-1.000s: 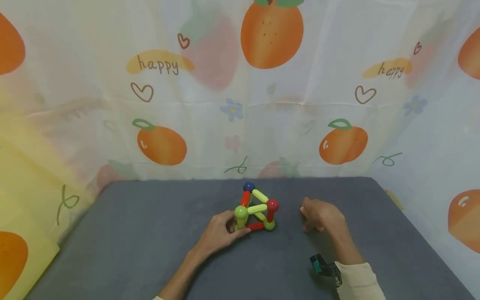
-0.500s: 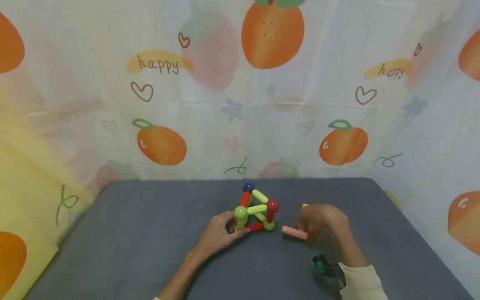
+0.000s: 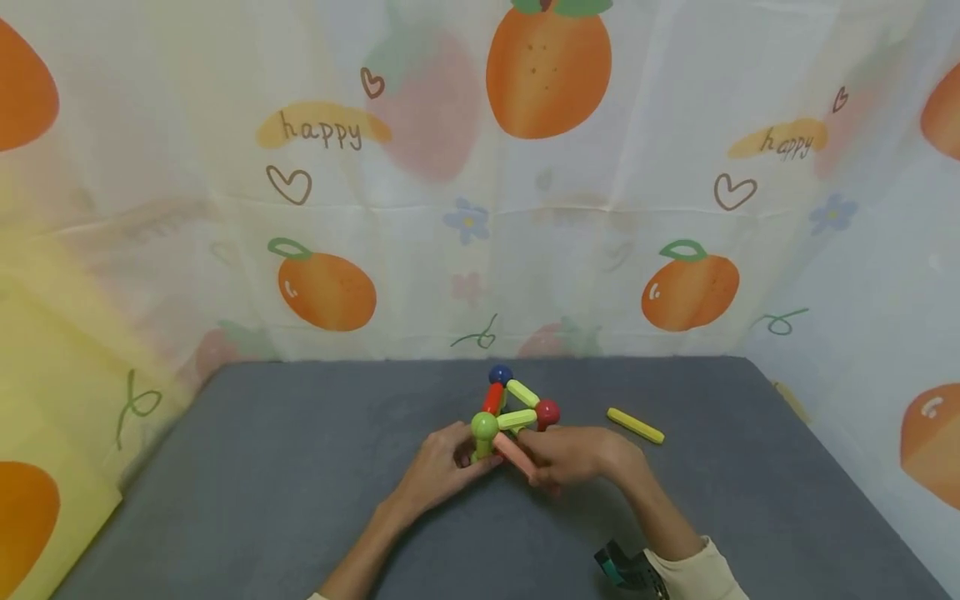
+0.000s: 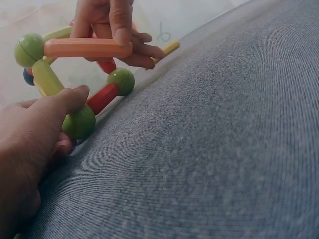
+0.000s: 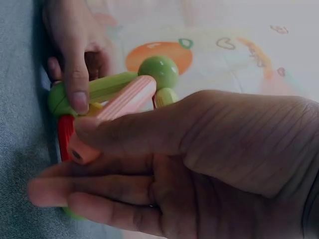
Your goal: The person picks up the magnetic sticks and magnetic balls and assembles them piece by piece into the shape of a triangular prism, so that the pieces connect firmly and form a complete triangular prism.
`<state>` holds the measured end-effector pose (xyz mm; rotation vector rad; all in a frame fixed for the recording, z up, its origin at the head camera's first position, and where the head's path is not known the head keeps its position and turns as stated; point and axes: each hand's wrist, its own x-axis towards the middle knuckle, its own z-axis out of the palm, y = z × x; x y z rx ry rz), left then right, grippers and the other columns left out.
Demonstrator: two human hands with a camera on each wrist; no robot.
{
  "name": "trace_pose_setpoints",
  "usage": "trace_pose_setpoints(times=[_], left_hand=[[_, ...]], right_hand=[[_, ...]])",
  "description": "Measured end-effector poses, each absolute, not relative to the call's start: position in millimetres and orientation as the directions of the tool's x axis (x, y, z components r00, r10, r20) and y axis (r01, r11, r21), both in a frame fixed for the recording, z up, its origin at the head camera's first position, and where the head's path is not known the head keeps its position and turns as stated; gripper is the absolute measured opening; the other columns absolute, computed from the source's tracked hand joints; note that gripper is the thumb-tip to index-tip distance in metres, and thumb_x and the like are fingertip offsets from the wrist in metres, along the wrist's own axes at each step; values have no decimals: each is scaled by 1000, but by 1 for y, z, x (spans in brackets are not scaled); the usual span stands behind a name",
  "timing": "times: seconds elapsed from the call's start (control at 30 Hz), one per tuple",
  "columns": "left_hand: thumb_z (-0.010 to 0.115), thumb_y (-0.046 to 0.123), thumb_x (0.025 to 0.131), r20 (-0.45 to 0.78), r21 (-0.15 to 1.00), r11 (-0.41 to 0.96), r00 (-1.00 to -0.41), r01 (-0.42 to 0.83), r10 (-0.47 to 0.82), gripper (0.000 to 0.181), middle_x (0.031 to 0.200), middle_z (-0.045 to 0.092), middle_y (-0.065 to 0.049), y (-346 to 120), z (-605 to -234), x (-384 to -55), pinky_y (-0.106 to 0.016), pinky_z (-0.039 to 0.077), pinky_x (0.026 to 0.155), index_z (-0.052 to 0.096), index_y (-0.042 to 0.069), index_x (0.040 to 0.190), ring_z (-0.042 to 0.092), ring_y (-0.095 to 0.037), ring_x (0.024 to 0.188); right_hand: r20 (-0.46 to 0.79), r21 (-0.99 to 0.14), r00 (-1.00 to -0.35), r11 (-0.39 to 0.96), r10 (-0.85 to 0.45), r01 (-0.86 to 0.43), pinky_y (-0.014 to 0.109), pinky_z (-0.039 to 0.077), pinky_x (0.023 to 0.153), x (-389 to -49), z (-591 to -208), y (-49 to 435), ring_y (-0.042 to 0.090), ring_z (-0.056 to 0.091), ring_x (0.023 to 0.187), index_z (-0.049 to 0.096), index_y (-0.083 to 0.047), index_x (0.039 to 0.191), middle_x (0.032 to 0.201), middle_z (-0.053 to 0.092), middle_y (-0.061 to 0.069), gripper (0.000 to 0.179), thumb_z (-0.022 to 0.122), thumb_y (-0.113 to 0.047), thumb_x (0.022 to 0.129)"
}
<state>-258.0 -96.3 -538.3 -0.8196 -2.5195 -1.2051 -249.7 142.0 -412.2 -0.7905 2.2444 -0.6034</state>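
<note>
A frame of magnetic rods and balls stands on the table, with a blue ball (image 3: 500, 377), a red ball (image 3: 547, 413) and an upper green ball (image 3: 484, 426). My left hand (image 3: 442, 458) grips its near lower corner, thumb and fingers around a lower green ball (image 4: 79, 123). Between thumb and fingers, my right hand (image 3: 581, 454) pinches a salmon-pink magnetic rod (image 4: 87, 48). One end of this rod meets the upper green ball, while the other slants down to the right. A red rod (image 4: 102, 98) joins two lower green balls. The right hand hides part of the frame in the head view.
A loose yellow rod (image 3: 636, 425) lies on the dark grey table (image 3: 300, 467), right of the frame. Behind the table hangs a fruit-print cloth (image 3: 420, 275). A dark band (image 3: 630, 575) is on the right wrist.
The right hand came into view with the salmon-pink rod and carried it left to the upper green ball. The yellow rod now lies uncovered on the table. My left hand stayed put.
</note>
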Motion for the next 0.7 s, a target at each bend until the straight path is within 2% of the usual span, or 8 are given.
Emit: trace_pose_setpoints(times=[0.1, 0.17, 0.27, 0.33, 0.43, 0.57, 0.63, 0.7], left_hand=[[82, 35, 91, 433, 639, 503, -813, 582, 390, 19, 74, 58, 6, -96, -538, -258, -18, 45, 59, 69, 22, 92, 49, 3, 64], [82, 34, 91, 434, 638, 503, -812, 583, 390, 18, 74, 57, 6, -95, -538, -258, -18, 45, 59, 69, 21, 92, 49, 3, 64], [82, 34, 91, 433, 635, 508, -812, 583, 390, 18, 74, 57, 5, -95, -538, -259, -18, 45, 59, 69, 21, 93, 48, 3, 64], [82, 34, 91, 431, 635, 510, -814, 580, 390, 18, 74, 57, 5, -95, -538, -259, -18, 44, 59, 69, 21, 92, 48, 3, 64], [83, 33, 90, 431, 637, 512, -817, 576, 384, 19, 73, 56, 6, -96, -538, -259, -18, 44, 59, 68, 21, 90, 48, 3, 64], [84, 31, 89, 436, 634, 510, -813, 582, 386, 19, 73, 56, 6, -96, -539, -259, -18, 45, 58, 68, 21, 90, 48, 4, 64], [83, 29, 90, 433, 634, 508, -812, 583, 391, 17, 74, 57, 6, -95, -539, -259, -17, 45, 59, 69, 20, 93, 49, 4, 64], [83, 28, 90, 429, 635, 507, -812, 582, 396, 17, 75, 57, 6, -96, -538, -258, -17, 46, 60, 70, 20, 96, 49, 4, 65]], right_hand=[[-409, -567, -638, 730, -652, -382, 25, 41, 63, -246, -413, 140, 22, 62, 66, 56, -10, 100, 82, 64, 7, 7, 58, -10, 107], [-402, -510, -688, 772, -604, -380, 26, 43, 63, -243, -413, 138, 24, 62, 61, 56, -11, 103, 82, 61, 7, 5, 56, -11, 108], [-369, -379, -784, 851, -499, -364, 31, 50, 62, -238, -415, 130, 22, 60, 49, 58, -14, 99, 79, 58, 8, 14, 54, -22, 110], [-331, -311, -825, 878, -458, -363, 35, 55, 60, -235, -418, 124, 25, 61, 45, 59, -14, 99, 79, 59, 10, 24, 49, -31, 112], [-212, -161, -866, 890, -453, -426, 38, 55, 58, -232, -425, 117, 23, 61, 49, 61, -14, 94, 73, 59, 10, 32, 50, -39, 110], [-107, 0, -888, 893, -448, -451, 42, 56, 64, -229, -432, 112, 27, 62, 64, 66, -13, 100, 72, 59, 8, 15, 61, -25, 107], [-120, 14, -898, 904, -423, -428, 42, 57, 68, -228, -433, 110, 27, 65, 69, 68, -12, 104, 76, 61, 8, 6, 65, -18, 104], [-151, -11, -902, 913, -404, -407, 40, 56, 67, -228, -433, 108, 25, 65, 71, 69, -12, 107, 83, 65, 10, 5, 67, -12, 102]])
